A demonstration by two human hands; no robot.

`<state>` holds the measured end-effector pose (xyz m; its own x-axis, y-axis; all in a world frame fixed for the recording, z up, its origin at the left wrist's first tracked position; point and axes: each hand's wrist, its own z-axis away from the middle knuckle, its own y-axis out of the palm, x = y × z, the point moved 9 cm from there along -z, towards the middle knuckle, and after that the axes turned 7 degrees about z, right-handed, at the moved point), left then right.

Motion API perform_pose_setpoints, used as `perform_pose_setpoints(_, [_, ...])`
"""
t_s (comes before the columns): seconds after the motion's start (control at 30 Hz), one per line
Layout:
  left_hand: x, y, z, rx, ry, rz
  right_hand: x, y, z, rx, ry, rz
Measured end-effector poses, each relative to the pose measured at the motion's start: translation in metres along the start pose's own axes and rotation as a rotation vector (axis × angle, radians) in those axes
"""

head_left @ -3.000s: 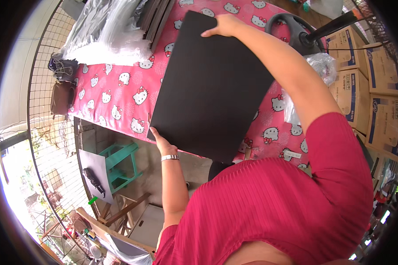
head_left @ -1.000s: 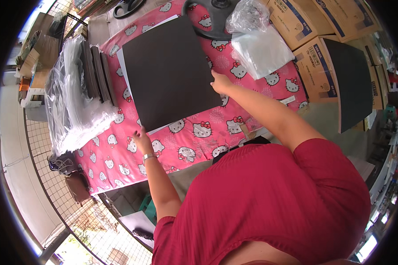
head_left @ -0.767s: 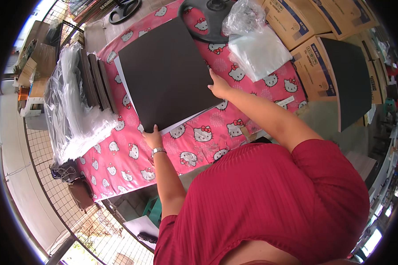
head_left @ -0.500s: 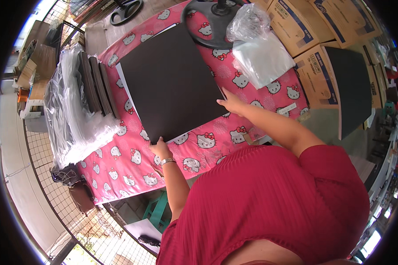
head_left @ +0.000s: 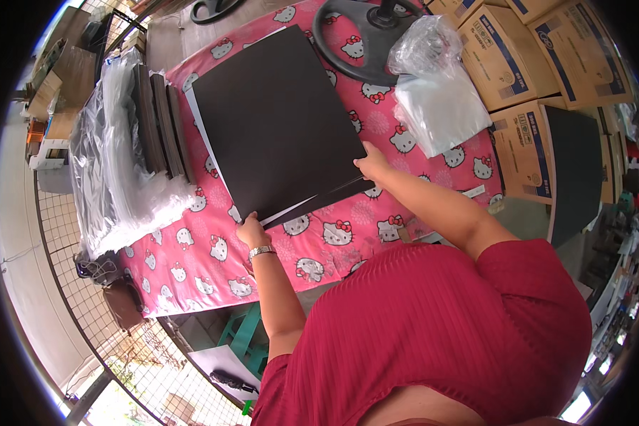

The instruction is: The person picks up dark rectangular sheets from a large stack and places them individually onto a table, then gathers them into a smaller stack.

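Note:
A large black sheet (head_left: 277, 121) lies on the pink cartoon-cat tablecloth (head_left: 376, 213). My left hand (head_left: 251, 231) is closed on its near left corner, thumb on top, with a metal-banded watch on that wrist. At the near right corner my right hand (head_left: 372, 164) pinches the edge, thumb up and the other fingers largely hidden. Below the top sheet, a second black sheet (head_left: 312, 204) shows along the near side, with a white sliver between the two. A pale edge also shows along the left side.
To the left stand upright dark boards (head_left: 160, 128) beside clear plastic sleeves (head_left: 113, 163). Beyond the sheets is a black steering-wheel-shaped base (head_left: 355, 42). Clear plastic bags (head_left: 440, 106) lie at the right, near cardboard boxes (head_left: 504, 53) and a leaning dark panel (head_left: 575, 170).
The top black sheet has shifted slightly away from the one beneath, baring a black strip and a white sliver at the near edge. Both hands keep their corners; the whole view has shifted a little.

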<state>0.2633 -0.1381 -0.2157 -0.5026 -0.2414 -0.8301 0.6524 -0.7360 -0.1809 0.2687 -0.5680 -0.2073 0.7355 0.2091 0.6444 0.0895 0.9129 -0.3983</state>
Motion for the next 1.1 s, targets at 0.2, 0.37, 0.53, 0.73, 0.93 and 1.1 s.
perform_pose_setpoints(0.2, [-0.018,0.023,-0.024,0.033,-0.016,0.038,0.023,0.007,-0.066,-0.063,-0.235,0.132])
perform_pose_setpoints(0.37, [-0.046,0.059,-0.022,0.040,-0.021,-0.148,0.058,-0.009,-0.074,-0.128,-0.234,0.248])
perform_pose_setpoints(0.53, [-0.039,0.029,-0.054,0.007,0.211,-0.430,0.070,-0.010,-0.040,-0.180,-0.300,0.371])
perform_pose_setpoints(0.73, [-0.032,0.030,-0.033,0.150,0.229,-0.477,0.022,-0.013,-0.030,-0.112,-0.213,0.324])
perform_pose_setpoints(0.93, [-0.036,0.030,-0.045,0.383,0.398,-0.723,0.047,-0.009,-0.036,-0.100,-0.349,0.712])
perform_pose_setpoints(1.1, [-0.050,0.047,-0.028,0.457,0.412,-0.788,0.055,-0.005,-0.038,0.070,-0.331,0.760])
